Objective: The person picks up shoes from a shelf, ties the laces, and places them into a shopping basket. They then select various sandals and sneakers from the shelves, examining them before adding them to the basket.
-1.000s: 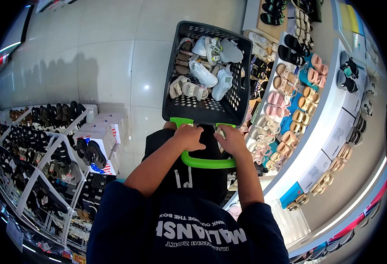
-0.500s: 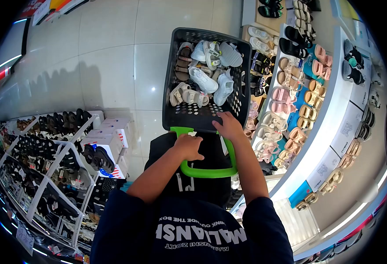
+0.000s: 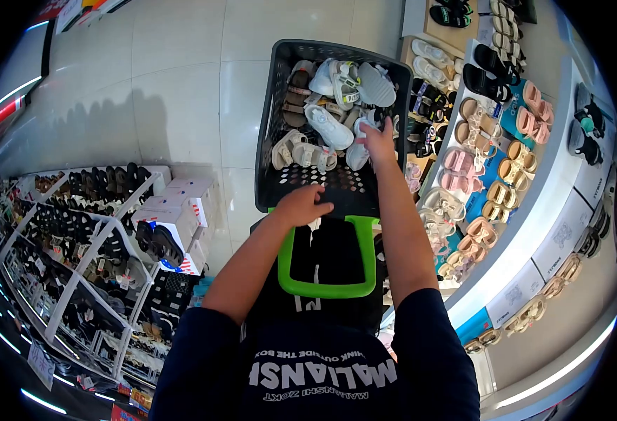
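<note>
A dark grey basket [image 3: 265, 119] with a perforated wall holds several shoes and sandals. At its right side, my right hand [image 3: 379, 142] is inside, thumb and fingers apart, right at a white shoe [image 3: 357, 149] that it partly covers. Left of that lies another white shoe [image 3: 328, 128], tilted across the pile. My left hand [image 3: 303, 206] hovers at the near rim with its fingers spread, holding nothing. Beige sandals [image 3: 305, 151], brown sandals [image 3: 295, 105] and an upturned grey sole [image 3: 376, 85] also lie in the basket. The green handle [image 3: 326, 289] extends toward my body.
To the right, a white display shelf [image 3: 512, 259] carries rows of sandals, with pink sandals [image 3: 463, 168] among them. On the left stand a white rack [image 3: 77, 277] of dark footwear and stacked boxes [image 3: 182, 210]. Tiled floor [image 3: 196, 77] lies beyond.
My right hand has moved from the basket's near rim forward into it, to the white shoe at the right. My left hand has shifted from above the green handle up to the rim.
</note>
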{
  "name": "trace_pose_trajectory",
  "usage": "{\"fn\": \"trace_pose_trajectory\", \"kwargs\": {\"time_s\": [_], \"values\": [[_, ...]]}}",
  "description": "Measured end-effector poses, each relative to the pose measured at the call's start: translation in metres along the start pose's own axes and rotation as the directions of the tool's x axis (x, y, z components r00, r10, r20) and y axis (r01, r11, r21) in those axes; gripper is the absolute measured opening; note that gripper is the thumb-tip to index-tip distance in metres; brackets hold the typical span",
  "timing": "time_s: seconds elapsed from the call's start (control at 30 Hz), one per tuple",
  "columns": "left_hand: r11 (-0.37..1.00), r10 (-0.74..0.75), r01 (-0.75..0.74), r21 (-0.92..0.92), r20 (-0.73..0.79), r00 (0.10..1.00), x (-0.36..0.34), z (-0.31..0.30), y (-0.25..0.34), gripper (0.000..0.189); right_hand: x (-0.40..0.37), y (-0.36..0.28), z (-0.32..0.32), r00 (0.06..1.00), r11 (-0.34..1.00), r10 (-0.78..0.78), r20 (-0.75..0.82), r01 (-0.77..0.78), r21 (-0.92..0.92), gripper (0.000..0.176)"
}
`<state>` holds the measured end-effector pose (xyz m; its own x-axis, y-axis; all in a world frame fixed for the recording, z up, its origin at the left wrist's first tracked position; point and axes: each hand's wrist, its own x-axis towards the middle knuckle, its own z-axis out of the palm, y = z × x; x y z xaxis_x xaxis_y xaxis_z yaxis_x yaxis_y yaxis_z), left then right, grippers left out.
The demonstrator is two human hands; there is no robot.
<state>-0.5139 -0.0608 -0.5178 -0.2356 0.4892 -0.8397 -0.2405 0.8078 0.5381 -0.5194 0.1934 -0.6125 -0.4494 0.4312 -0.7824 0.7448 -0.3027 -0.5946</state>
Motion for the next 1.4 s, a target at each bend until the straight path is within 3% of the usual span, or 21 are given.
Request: {"fn": "trace_pose_trajectory", "kwargs": {"time_s": [0.13,0.27,0.3,0.4,0.43,0.57,0.73,0.87,0.9,1.0,1.1,1.2,1.23,1.27,1.33,1.37,1.4], "values": [[0.996,0.020,-0.032,-0.080,-0.152,0.988,0.055,-0.011,0.002,0.063,0.013,-0.044,0.001,0.996,0.967,0.086,-0.033,-0.075,0.244,0.114],[0.982,0.090,-0.139,-0.125,-0.336,0.938,0.119,-0.011,0.007,0.058,0.051,-0.046,-0.005,0.991,0.910,0.130,0.036,-0.134,0.392,0.115],[0.987,0.017,-0.065,-0.145,-0.310,0.950,0.120,-0.022,0.031,0.059,0.058,-0.044,-0.006,0.984,0.878,0.170,0.061,-0.179,0.444,0.114],[0.988,-0.064,0.011,-0.152,-0.353,0.933,0.168,-0.021,0.046,0.060,0.071,-0.039,-0.006,0.976,0.820,0.204,0.077,-0.213,0.530,0.100],[0.997,-0.047,0.022,-0.069,-0.389,0.920,0.181,-0.024,0.057,0.062,0.077,-0.033,-0.006,0.973,0.814,0.226,0.039,-0.210,0.541,0.072],[0.983,-0.177,0.148,-0.109,-0.333,0.926,0.253,-0.028,0.070,0.070,0.076,-0.021,-0.005,0.973,0.784,0.204,0.105,-0.227,0.578,0.041],[0.931,-0.323,0.361,0.060,-0.328,0.888,0.309,-0.028,0.072,0.086,0.086,0.007,0.007,0.976,0.819,0.218,0.008,-0.188,0.542,0.035],[0.886,-0.367,0.432,0.166,-0.316,0.875,0.318,-0.049,0.077,0.075,0.083,0.014,0.015,0.966,0.752,0.252,-0.048,-0.165,0.638,0.027],[0.891,-0.318,0.402,0.213,-0.341,0.885,0.323,-0.052,0.072,0.064,0.084,0.010,0.015,0.962,0.725,0.267,-0.064,-0.157,0.671,0.026],[0.826,-0.330,0.467,0.315,-0.402,0.854,0.322,-0.052,0.070,0.055,0.084,0.000,0.010,0.941,0.630,0.338,-0.033,-0.200,0.750,0.026],[0.906,-0.256,0.389,0.166,-0.518,0.817,0.286,-0.049,0.083,0.049,0.074,0.014,0.007,0.960,0.734,0.275,-0.053,-0.174,0.657,0.029],[0.998,-0.006,0.051,0.049,-0.659,0.752,0.265,-0.043,0.047,0.052,0.037,0.003,0.014,0.952,0.692,0.255,-0.170,-0.057,0.720,0.040],[0.990,-0.032,-0.062,-0.124,-0.639,0.769,0.258,-0.045,0.037,0.058,0.029,0.000,0.014,0.925,0.656,0.342,-0.165,-0.109,0.747,0.050],[0.941,-0.057,-0.165,-0.296,-0.618,0.784,0.251,-0.047,0.027,0.065,0.017,-0.006,0.010,0.946,0.624,0.315,-0.071,-0.150,0.766,0.049],[0.790,0.094,-0.488,-0.371,-0.713,0.695,0.204,-0.051,0.038,0.074,-0.006,-0.016,-0.002,0.964,0.565,0.240,0.114,-0.234,0.791,0.048],[0.670,0.036,-0.504,-0.546,-0.653,0.756,0.168,-0.060,0.074,0.084,-0.015,-0.016,-0.006,0.958,0.566,0.173,0.230,-0.288,0.773,0.044],[0.670,-0.022,-0.448,-0.592,-0.619,0.785,0.152,-0.063,0.076,0.089,-0.024,-0.021,-0.005,0.960,0.561,0.162,0.229,-0.280,0.779,0.044]]}}
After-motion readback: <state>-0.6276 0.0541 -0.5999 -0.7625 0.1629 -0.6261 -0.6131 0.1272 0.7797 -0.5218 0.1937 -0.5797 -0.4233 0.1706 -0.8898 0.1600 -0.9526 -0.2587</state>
